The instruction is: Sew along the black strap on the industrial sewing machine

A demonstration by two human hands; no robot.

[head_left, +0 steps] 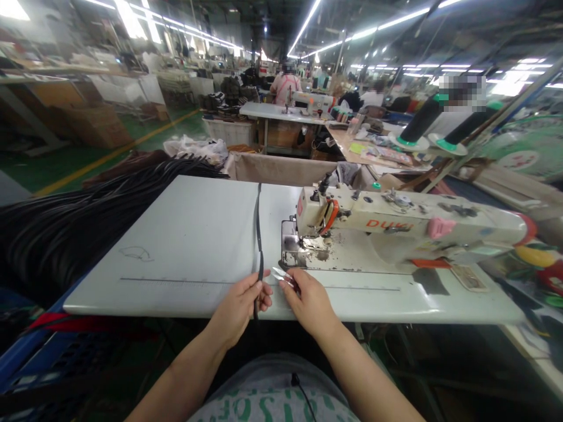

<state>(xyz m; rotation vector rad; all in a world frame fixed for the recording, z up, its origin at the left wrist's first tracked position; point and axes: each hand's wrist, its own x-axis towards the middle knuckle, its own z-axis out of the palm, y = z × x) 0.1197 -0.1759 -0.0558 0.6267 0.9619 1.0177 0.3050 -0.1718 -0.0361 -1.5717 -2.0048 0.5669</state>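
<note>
Near the lower centre of the frame, the left hand [241, 302] pinches a narrow black strap [258, 228] that stretches up the white tabletop [202, 234]; the right hand [313, 302] grasps small thread snips [281, 274], blades parted just beside it. I'd say the strap wants holding steady, the points kept clear of pinching fingers.

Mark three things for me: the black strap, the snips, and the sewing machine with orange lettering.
Black strap [259, 234]: head view, middle of its visible length.
Snips [282, 276]: head view, on the metal blades.
Sewing machine [416, 212]: head view, on its pale upper arm.
</note>
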